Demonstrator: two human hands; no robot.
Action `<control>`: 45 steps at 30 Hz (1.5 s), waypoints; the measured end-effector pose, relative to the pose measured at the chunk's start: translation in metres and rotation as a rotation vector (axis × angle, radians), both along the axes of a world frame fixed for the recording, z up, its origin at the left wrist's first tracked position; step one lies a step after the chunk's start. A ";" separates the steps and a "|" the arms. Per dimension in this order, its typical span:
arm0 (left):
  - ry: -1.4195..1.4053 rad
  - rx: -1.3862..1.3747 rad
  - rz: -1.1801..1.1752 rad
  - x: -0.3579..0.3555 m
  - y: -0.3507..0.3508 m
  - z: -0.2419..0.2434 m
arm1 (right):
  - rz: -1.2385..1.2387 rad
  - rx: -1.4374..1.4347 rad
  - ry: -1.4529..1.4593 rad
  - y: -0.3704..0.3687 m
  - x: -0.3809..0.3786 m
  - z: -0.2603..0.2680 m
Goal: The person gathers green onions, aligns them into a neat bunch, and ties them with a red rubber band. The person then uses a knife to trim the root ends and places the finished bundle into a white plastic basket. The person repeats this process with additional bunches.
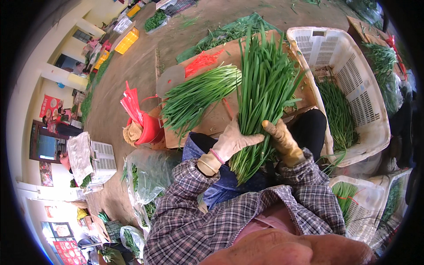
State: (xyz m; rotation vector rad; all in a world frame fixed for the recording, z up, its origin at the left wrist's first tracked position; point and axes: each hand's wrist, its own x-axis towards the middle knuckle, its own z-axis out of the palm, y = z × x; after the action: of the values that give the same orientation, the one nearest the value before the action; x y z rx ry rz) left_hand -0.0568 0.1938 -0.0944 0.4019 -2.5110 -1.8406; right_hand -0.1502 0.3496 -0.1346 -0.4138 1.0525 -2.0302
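Observation:
My left hand (233, 140), in a pale glove with a pink band at the wrist, grips the near part of a large bunch of long green leaves, likely garlic chives (263, 86). On the bunch's other side, my right hand (283, 140) in a stained yellowish glove closes round it. The bunch's leaf tips point away from me across a low board (212, 122), and its stem ends hang over my lap. A smaller bunch of chives (202, 94) lies on the board to the left, beside a grey disc (171, 81) and red plastic strips (202, 63).
At the right stands a white plastic crate (354, 86) with greens inside. A red bucket (150, 131) with red strips is left of the board. Clear plastic bags (149, 172) of greens lie near my left elbow. Behind the board is a green sheet (232, 29) with loose leaves.

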 end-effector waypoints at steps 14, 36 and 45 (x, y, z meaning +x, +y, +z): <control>0.717 -0.376 0.066 -0.040 -0.043 0.107 | 0.125 0.142 1.717 -0.022 -0.086 0.160; 0.284 -0.080 -0.303 -0.068 -0.121 0.029 | -0.161 0.118 1.202 -0.131 -0.122 0.046; 0.353 0.071 -0.372 -0.090 -0.117 0.081 | -0.228 0.338 1.338 -0.103 -0.110 0.120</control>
State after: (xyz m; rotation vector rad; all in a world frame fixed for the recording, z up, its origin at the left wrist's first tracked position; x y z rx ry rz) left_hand -0.1464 0.0768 -0.0134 -0.3886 -2.3942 -1.9057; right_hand -0.2598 0.2462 -0.0143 -1.6226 2.2279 -1.5497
